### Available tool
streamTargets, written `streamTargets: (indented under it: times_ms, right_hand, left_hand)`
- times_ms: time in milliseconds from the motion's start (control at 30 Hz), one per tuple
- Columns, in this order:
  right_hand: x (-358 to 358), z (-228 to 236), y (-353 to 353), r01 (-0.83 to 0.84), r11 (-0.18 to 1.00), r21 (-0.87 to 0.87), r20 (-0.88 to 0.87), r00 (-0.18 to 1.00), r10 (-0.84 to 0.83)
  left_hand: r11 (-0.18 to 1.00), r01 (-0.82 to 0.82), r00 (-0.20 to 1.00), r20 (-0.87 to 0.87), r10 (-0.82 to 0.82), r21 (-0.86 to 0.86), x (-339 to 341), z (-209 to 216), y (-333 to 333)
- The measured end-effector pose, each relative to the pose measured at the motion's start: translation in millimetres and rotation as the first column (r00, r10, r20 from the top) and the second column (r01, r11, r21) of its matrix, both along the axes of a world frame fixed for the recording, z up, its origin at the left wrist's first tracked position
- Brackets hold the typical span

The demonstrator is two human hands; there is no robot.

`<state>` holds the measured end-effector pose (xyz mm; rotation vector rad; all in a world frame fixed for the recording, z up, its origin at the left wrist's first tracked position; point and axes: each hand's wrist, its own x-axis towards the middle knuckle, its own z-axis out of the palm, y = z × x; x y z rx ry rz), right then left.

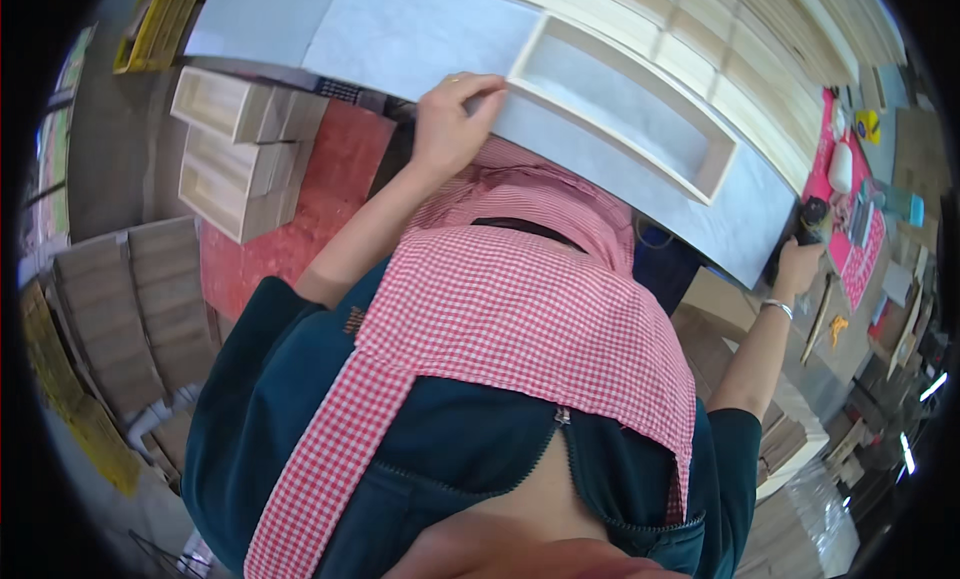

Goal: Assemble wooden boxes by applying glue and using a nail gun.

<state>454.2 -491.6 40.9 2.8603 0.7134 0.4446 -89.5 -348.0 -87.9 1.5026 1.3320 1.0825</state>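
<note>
A pale wooden rectangular frame (pixel 600 134) lies on the light grey tabletop (pixel 410 29). Whether it has a bottom, I cannot tell. My left hand (pixel 460 119) pinches its near left corner between thumb and fingers. Far to the right, at the table's end, my right hand (pixel 800 266) is closed around a dark hand tool (pixel 814 215). Most of that tool is hidden by the hand and the table edge, so its kind is unclear.
Pale wooden boards (pixel 690 19) lie beyond the frame. Stacked wooden boxes (pixel 245 194) stand on a red surface (pixel 345 169) at the left. On the right, a pink cloth (pixel 862 264) bears a white bottle (pixel 841 167) and small items.
</note>
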Motion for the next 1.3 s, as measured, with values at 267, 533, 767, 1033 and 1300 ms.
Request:
streamTargets:
  times_ms: [267,533,767,1033,1300]
  right_hand:
    - [92.6,18.5,54.9,-0.304,0.950,0.072,0.171,0.942,0.288]
    - [153.6,-30.7,196.1,-0.372,0.917,0.143,0.001,0.927,0.376]
    - [186.5,-16.7,214.0,-0.257,0.954,0.156,-0.233,0.929,0.288]
    - [226.2,25.8,201.0,0.018,0.953,0.302,-0.270,0.960,0.067]
    - [37.7,42.9,173.4,0.035,0.341,0.939,-0.219,0.826,0.519]
  left_hand:
    - [0.914,0.081,0.971,-0.236,0.016,0.397,49.4,43.0,25.1]
    - [0.636,0.593,0.759,-0.605,-0.240,0.493,116.7,38.3,0.8]
    - [0.672,0.423,0.867,-0.488,-0.103,0.609,73.0,5.3,-24.0]
    - [0.657,0.403,0.886,-0.451,-0.106,0.637,57.7,5.6,-31.9]
    - [0.740,0.442,0.828,-0.548,-0.119,0.507,47.0,23.1,-21.8]
